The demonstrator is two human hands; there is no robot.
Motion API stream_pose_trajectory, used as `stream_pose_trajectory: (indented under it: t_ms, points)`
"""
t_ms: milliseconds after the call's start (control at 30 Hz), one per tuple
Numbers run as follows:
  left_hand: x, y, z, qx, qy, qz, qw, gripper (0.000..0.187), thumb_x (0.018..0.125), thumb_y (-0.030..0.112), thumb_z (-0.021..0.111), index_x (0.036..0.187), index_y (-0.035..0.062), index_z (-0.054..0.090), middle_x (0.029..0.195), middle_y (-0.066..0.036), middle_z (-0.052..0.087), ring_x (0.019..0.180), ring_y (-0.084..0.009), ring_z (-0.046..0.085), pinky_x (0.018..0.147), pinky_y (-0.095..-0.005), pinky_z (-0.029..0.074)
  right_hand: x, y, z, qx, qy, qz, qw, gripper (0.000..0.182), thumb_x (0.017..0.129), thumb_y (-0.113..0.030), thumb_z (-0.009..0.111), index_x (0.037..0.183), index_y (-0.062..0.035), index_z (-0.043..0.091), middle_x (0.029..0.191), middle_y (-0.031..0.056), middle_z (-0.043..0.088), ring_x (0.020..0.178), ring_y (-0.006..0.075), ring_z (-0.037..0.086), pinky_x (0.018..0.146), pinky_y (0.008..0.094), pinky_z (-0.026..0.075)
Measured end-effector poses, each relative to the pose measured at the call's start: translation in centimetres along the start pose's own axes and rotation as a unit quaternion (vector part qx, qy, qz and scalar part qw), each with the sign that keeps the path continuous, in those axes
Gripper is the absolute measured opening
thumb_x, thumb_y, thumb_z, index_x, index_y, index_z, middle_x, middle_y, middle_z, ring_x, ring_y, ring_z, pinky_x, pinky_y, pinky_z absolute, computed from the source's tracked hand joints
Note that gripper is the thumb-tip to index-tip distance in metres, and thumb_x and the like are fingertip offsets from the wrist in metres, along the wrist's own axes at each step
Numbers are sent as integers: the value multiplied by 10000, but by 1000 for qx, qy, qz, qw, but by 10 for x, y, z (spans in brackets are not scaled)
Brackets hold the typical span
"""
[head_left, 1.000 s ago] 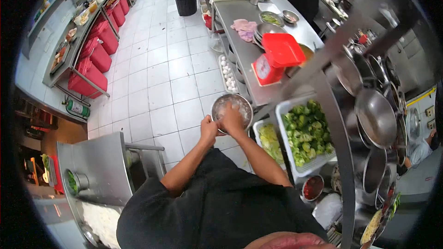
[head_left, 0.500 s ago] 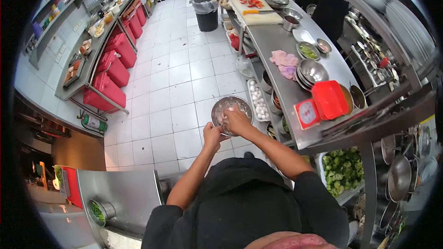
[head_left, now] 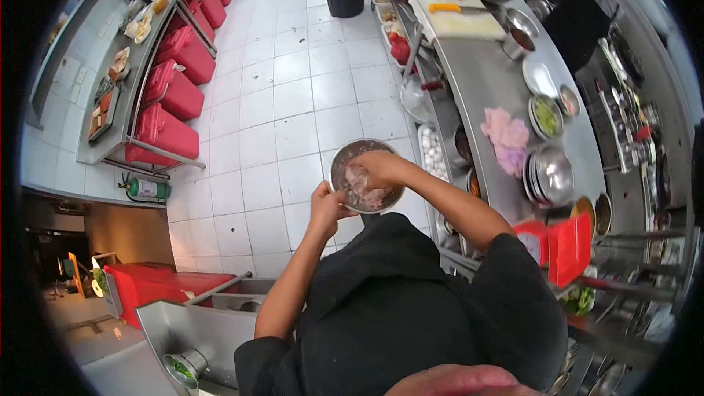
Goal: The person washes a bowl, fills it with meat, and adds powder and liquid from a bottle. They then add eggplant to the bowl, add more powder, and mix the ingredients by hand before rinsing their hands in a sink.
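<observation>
Over floor tiles (head_left: 293,110), one left hand (head_left: 325,210) clamps one bowl (head_left: 342,165) by its rim (head_left: 334,159); one right hand (head_left: 375,169) dips inside, grip unclear.

Fingertips of right hand (head_left: 375,168) indistinct inside bowl (head_left: 339,164)

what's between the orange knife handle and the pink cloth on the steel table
The near part of the cutting board, then bare steel tabletop up to the pink cloth, in the head view.
</observation>
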State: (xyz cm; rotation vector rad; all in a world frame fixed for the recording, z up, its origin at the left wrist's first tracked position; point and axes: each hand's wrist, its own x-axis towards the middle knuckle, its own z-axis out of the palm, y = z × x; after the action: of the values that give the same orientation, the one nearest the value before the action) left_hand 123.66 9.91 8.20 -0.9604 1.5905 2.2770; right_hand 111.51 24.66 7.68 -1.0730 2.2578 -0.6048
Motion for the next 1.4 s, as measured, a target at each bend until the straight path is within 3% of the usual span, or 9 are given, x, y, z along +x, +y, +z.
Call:
stream_pose_trajectory:
  t_ms: [133,367,600,633,867,1033,1200,1300,1400]
  points:
    - [37,54,-41,-19,10,21,1000,158,737,-66,507,786,43,403,722,-104,520,603,-232,619,510,-409,604,65,-20,-34,-143,19,-133,981,552,602,-213,774,1113,-109,593,1034,206,610,987,347,603,817,465,484]
    - [140,100,-101,-50,57,3,997,154,734,-77,471,818,37,411,785,-126,541,614,-253,620,503,-401,601,227,-11,-29,-131,45,-116,984,420,605,-198,761,992,-110,626,881,158,651,806,359,648,663,467,506]
    - [247,214,-138,-55,-7,33,998,173,732,-84,465,822,39,384,844,-148,551,669,-287,629,539,-406,599,328,-35,-92,-68,241,23,968,439,659,-218,748,1062,-115,609,1071,189,592,978,385,589,794,475,490]
    - [264,232,-138,-36,-37,34,998,168,729,-81,466,837,27,397,850,-161,561,680,-309,641,567,-417,602,334,-40,-106,-38,212,67,974,471,682,-210,731,1113,-112,566,1128,213,538,1037,416,542,853,490,461]
    - [338,310,-94,1,-171,4,985,194,709,-96,472,870,-3,418,853,-183,576,686,-322,647,561,-412,596,348,-18,-168,-22,281,136,950,448,699,-170,717,1087,-53,527,1026,236,559,1035,408,523,812,479,466]
    - [386,334,-48,61,-226,-36,971,198,711,-97,482,882,-10,432,880,-183,570,709,-318,658,543,-412,607,365,43,-202,-69,333,258,904,414,712,-156,695,1079,-55,532,953,227,583,894,412,597,730,494,490]
    - [453,381,-25,66,-189,-23,979,150,750,-63,462,891,-18,442,908,-180,575,725,-311,657,587,-404,606,428,114,-258,-67,343,184,919,316,716,-109,648,1014,-49,564,903,216,602,804,396,622,678,495,490]
    - [496,414,-36,73,-150,13,986,145,760,-60,452,895,-6,444,905,-178,583,715,-298,655,624,-425,598,489,123,-296,-12,334,128,934,278,713,-68,623,985,-34,576,947,221,600,881,402,607,738,480,483]
    - [526,451,-37,43,-110,29,993,178,744,-60,447,900,22,427,920,-168,580,749,-302,647,659,-434,599,535,124,-323,-8,311,68,948,477,706,-41,618,1180,-28,565,1068,237,573,1003,403,563,853,455,454]
